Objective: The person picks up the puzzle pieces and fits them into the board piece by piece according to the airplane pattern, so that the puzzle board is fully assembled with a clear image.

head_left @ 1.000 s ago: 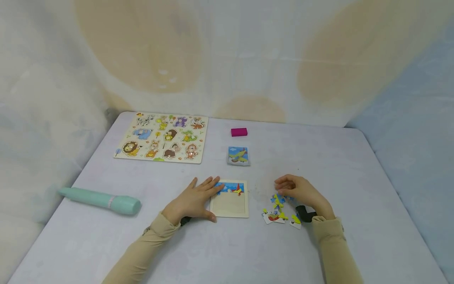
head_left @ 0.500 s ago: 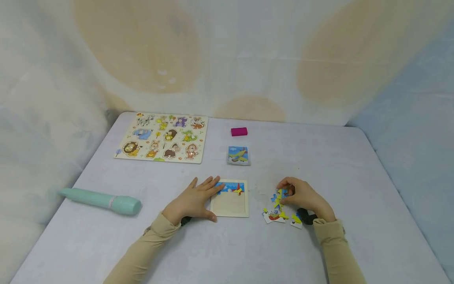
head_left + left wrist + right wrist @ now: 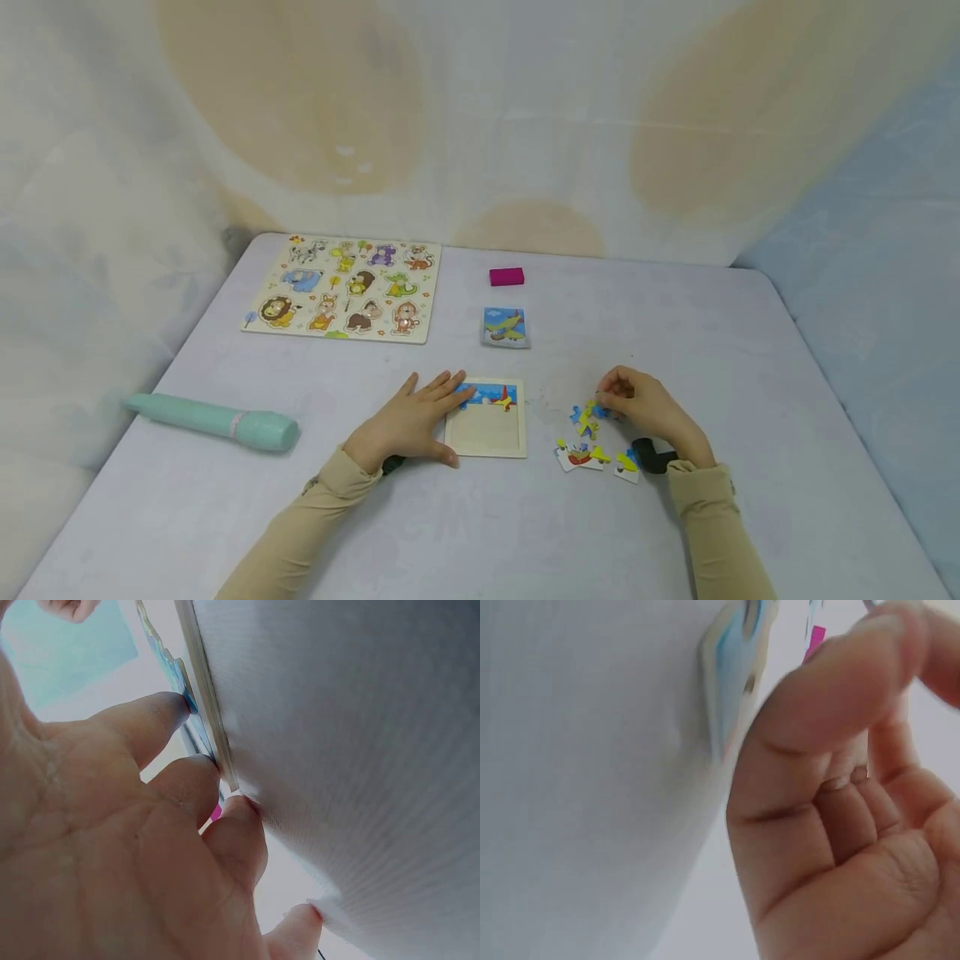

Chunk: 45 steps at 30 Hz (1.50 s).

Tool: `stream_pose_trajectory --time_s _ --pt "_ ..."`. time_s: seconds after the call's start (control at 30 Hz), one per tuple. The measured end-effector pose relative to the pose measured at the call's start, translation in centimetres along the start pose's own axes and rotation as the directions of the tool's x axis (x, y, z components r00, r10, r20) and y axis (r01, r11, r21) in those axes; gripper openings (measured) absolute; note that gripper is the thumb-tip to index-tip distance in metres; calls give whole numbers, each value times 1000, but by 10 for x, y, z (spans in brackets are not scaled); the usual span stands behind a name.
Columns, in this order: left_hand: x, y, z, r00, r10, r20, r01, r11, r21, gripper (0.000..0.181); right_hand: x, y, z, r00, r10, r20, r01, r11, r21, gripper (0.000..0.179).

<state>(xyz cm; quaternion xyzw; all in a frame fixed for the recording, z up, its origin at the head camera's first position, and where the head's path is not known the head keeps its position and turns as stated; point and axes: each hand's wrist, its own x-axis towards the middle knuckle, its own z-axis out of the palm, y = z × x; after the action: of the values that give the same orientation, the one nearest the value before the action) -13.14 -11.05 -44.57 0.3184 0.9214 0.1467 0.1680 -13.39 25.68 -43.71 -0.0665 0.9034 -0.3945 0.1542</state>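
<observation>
My left hand (image 3: 408,423) lies spread with straight fingers over the left side of a small wooden puzzle tray (image 3: 486,455). Joined blue puzzle pieces (image 3: 491,395), one with a red and yellow plane part, fill the tray's top strip. In the left wrist view, fingertips (image 3: 180,709) touch the tray's edge. Over a loose heap of puzzle pieces (image 3: 586,421), my right hand (image 3: 647,408) has thumb and index finger together, pinching a piece mostly hidden by the fingers. Nearer me lie more loose pieces (image 3: 579,457); one piece (image 3: 739,671) stands out beside the thumb in the right wrist view.
A wooden animal puzzle board (image 3: 341,287) lies at the back left. Behind the tray are a small airplane picture card (image 3: 505,326) and a magenta block (image 3: 507,277). A mint-green, microphone-shaped object (image 3: 217,421) lies at left. Curtains surround the table.
My right hand came down on the heap of pieces, closed thumb and finger, and has drawn slightly up and right. My left hand has stayed on the tray.
</observation>
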Motion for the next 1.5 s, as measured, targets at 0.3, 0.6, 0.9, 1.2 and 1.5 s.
stream_pose_trajectory --time_s 0.3,0.6,0.9,1.2,1.5 --pt "-1 0 -1 1000 -2 1 2 1000 -4 105 2 -11 5 998 -49 42 44 992 118 25" --pt "-1 1 -2 1000 6 0 -6 1000 -3 104 11 -30 20 990 -109 90 99 989 111 18" --pt "-1 2 -4 1000 -3 3 3 1000 -3 104 28 -60 40 964 -179 195 158 980 118 25" --pt "-1 0 -1 1000 -8 4 8 1000 -27 104 53 -102 80 927 -256 275 244 967 76 17" --pt "0 -1 -2 999 -33 22 34 998 -44 110 64 -126 112 936 -286 204 312 944 -110 21"
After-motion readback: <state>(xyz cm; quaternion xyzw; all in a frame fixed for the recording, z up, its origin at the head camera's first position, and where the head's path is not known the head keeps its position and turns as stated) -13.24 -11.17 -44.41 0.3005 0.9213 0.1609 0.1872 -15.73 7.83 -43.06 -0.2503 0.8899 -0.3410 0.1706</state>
